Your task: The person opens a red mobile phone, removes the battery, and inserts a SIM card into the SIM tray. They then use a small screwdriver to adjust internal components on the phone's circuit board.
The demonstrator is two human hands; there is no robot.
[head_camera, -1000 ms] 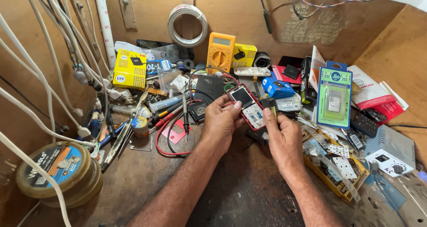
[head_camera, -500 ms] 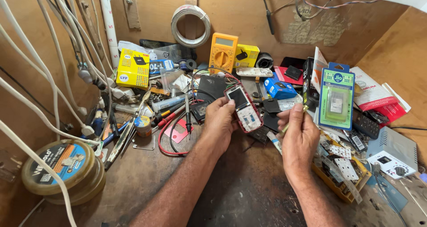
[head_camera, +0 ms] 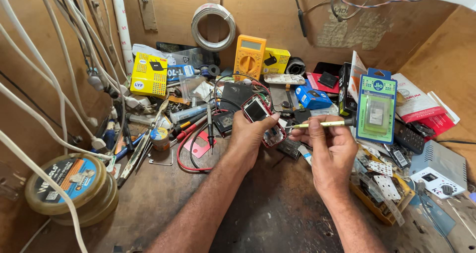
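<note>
My left hand (head_camera: 248,134) holds a small phone with a red frame (head_camera: 263,120), its screen side up and its lower part opened to the circuit board. My right hand (head_camera: 329,146) grips a thin screwdriver with a yellow shaft (head_camera: 320,124), lying level with its tip pointing left toward the phone's lower end. Both hands hover over the middle of a cluttered wooden workbench (head_camera: 163,203).
A yellow multimeter (head_camera: 249,56) stands at the back beside a coil of white wire (head_camera: 213,27). Red and black probe leads (head_camera: 191,144), pliers and tweezers lie left. White cables hang at far left, above a round tape tin (head_camera: 69,183). Packaged parts (head_camera: 376,109) and a white box (head_camera: 439,171) sit right.
My right hand has picked up the yellow screwdriver and brought it level toward the phone. The left hand has kept its hold on the phone.
</note>
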